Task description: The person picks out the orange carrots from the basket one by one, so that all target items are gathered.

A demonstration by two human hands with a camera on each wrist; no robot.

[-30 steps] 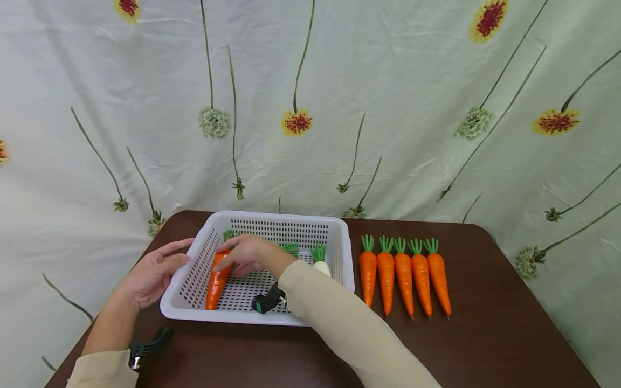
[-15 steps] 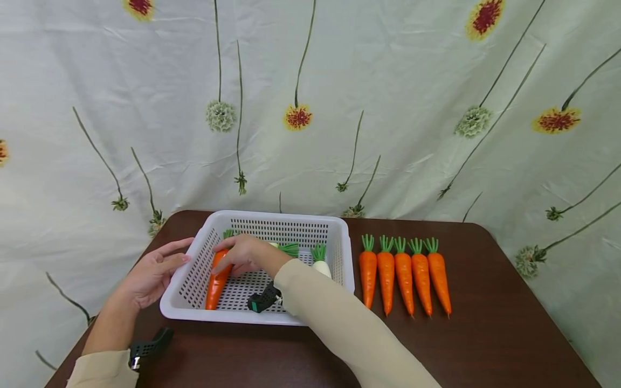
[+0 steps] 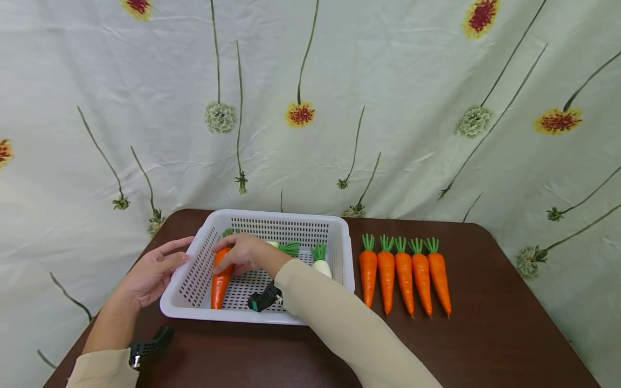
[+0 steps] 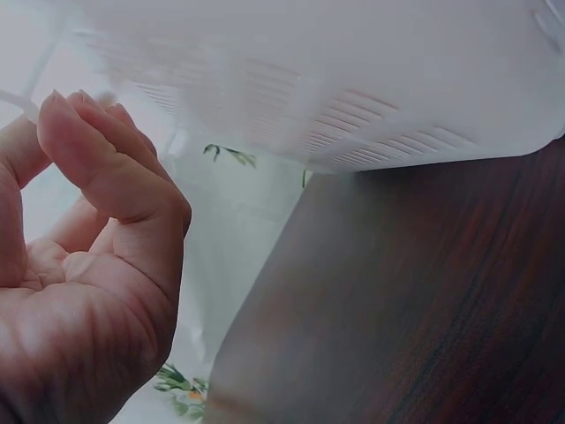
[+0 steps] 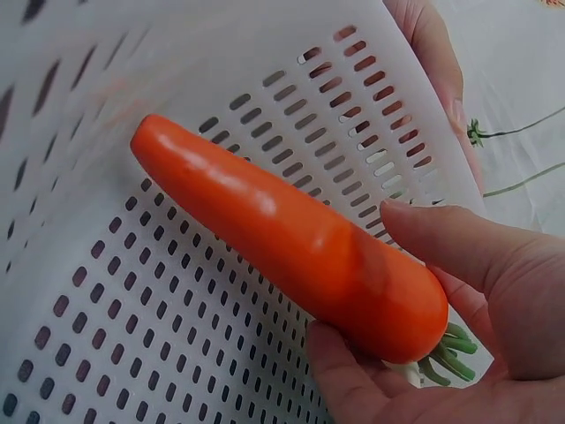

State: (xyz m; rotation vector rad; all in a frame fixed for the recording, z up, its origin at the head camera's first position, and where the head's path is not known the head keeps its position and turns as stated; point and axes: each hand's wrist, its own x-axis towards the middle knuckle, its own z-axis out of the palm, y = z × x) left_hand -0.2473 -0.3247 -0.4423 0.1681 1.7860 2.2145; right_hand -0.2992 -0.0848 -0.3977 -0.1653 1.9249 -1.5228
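An orange carrot with a green top lies along the left side inside a white perforated plastic basket. My right hand reaches into the basket and holds the carrot near its leafy end. In the right wrist view, thumb and fingers sit on either side of the carrot, whose blunt end points away toward the basket's wall. My left hand holds the basket's left rim from outside. In the left wrist view, the left hand has bent fingers at the rim; their contact is partly hidden.
White radishes with green tops lie in the basket, partly hidden by the right arm. Right of it, several carrots lie in a row on the dark brown table. A flowered cloth hangs behind.
The lower end of the carrot in the basket has shifted slightly right, away from the left wall. My right hand moved a little left early on; the left hand and basket stayed put.
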